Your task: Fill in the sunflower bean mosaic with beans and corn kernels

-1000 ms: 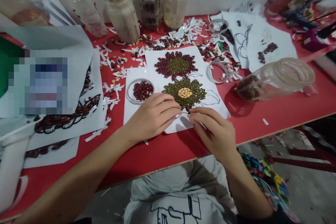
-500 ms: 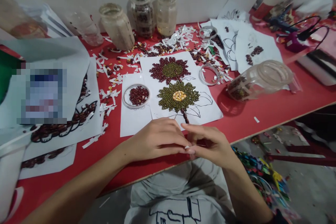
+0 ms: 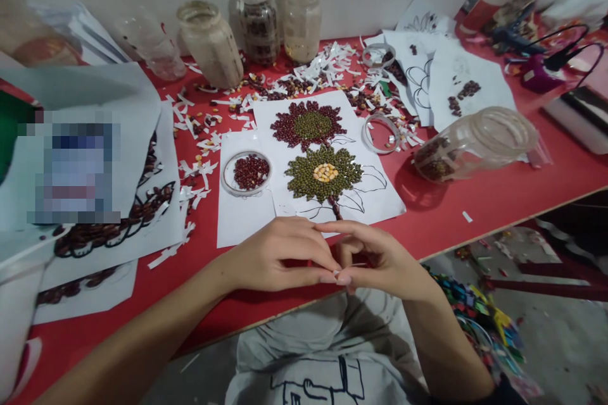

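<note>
My left hand (image 3: 289,256) and my right hand (image 3: 380,259) meet at the table's front edge, fingertips pinched together. A tiny whitish bit shows between them, too small to name. Just beyond lies a white sheet (image 3: 392,199) with drawn leaves and two flowers made of seeds. The nearer flower (image 3: 304,174) has green beans around a yellow corn-kernel centre (image 3: 325,172); the farther flower (image 3: 282,126) has dark red beans around a green centre. A dark seed stem (image 3: 335,207) runs down toward my hands. To the left, a round lid (image 3: 226,180) holds red beans (image 3: 251,172).
Paper strips and loose seeds (image 3: 327,63) litter the back. Several jars (image 3: 216,50) stand along the wall; another jar (image 3: 475,145) lies tilted at right. A clear ring-shaped lid (image 3: 380,133) sits beside the sheet. Seed-covered papers (image 3: 161,215) and a pixelated rectangle (image 3: 76,171) are at left.
My fingertips stay together at the same spot. My right index finger has shifted slightly left, toward the back of my left hand. The things on the table have not moved.
</note>
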A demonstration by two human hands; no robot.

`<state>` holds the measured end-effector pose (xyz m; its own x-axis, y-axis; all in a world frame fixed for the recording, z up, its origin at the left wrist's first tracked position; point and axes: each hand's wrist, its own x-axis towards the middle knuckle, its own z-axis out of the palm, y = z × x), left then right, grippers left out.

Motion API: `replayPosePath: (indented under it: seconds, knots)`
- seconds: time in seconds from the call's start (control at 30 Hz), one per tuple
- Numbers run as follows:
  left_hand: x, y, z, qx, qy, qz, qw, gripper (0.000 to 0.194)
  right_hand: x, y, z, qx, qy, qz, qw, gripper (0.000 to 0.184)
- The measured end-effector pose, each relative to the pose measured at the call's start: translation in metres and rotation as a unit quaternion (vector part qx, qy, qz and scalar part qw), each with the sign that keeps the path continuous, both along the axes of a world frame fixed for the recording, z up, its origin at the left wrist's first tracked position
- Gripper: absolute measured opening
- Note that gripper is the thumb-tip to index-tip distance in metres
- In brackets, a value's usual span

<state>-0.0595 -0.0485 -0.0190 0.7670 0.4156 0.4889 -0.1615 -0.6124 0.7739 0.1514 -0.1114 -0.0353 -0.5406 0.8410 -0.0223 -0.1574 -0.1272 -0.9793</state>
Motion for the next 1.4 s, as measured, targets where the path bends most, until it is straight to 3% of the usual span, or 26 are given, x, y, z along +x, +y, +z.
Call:
replayPosePath:
  seconds: [0.23,0.47,0.8,1.4]
  knots:
    - [-0.0010,0.0009,-0.0002,-0.057,0.016,-0.005,0.998,0.012,-0.0001,0.0007,-0.0006,0.005,0.003,0.000,1.000,0.057]
    - [0.0009,0.0012,-0.0011,-0.048,0.003,-0.011,0.999,0.012,-0.0013,0.0017,0.0009,0.013,0.007,0.006,1.000,0.060]
    - [0.0022,0.0018,-0.0003,0.094,-0.001,0.069,0.993,0.015,-0.0021,0.0021,-0.0001,0.013,0.002,-0.027,1.000,0.057]
    - [0.0023,-0.0008,-0.0057,0.275,-0.001,0.115,0.955,0.015,0.0012,0.0000,-0.0013,-0.003,0.022,-0.026,0.999,0.054]
